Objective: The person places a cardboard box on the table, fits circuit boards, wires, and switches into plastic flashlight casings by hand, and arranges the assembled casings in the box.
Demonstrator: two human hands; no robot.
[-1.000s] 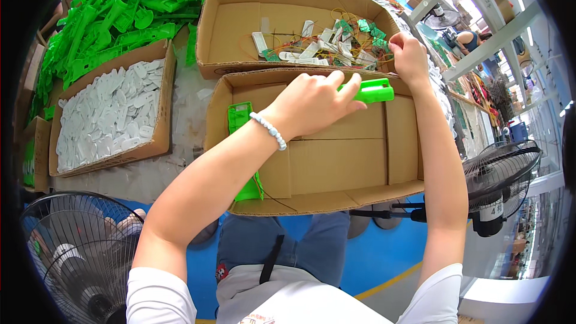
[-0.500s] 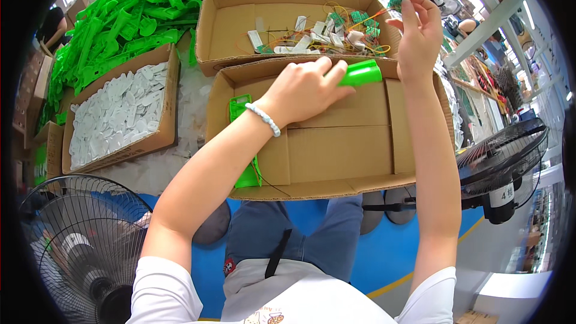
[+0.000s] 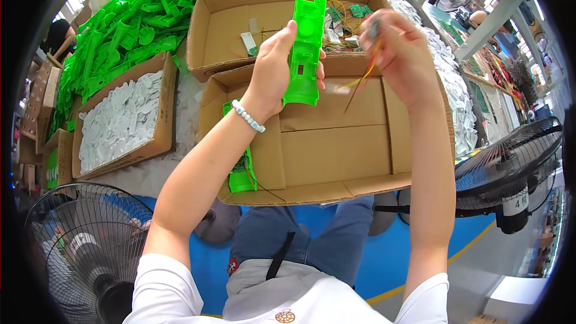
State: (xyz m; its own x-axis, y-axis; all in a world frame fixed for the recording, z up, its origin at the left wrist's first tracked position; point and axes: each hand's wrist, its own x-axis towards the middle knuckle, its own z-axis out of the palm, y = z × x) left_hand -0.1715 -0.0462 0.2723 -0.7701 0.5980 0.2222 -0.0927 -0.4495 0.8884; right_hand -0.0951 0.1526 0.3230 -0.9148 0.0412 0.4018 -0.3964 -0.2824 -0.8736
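My left hand (image 3: 271,66) grips a long green plastic housing shell (image 3: 306,54), its hollow inner side turned up, with ribs and cutouts showing. To its right, my right hand (image 3: 403,54) pinches a small wired circuit board (image 3: 375,29), slightly blurred, with red, yellow and dark wires hanging down. The board and the shell are apart. Both hands are above the near cardboard box (image 3: 336,150). At that box's left end lies another green housing piece (image 3: 242,181), fitted with a dark part and a thin wire; my left forearm partly covers that end.
Behind is a second cardboard box (image 3: 219,21) with wired boards and white parts. Green shells (image 3: 129,36) heap at the far left, beside a box of white pieces (image 3: 123,120). Fans stand at the left (image 3: 90,246) and right (image 3: 510,162). More white parts (image 3: 459,102) lie along the right.
The green shell has been turned from its rounded outside to its hollow side and stood lengthwise. My right hand has drawn the board down and left, closer to the shell.
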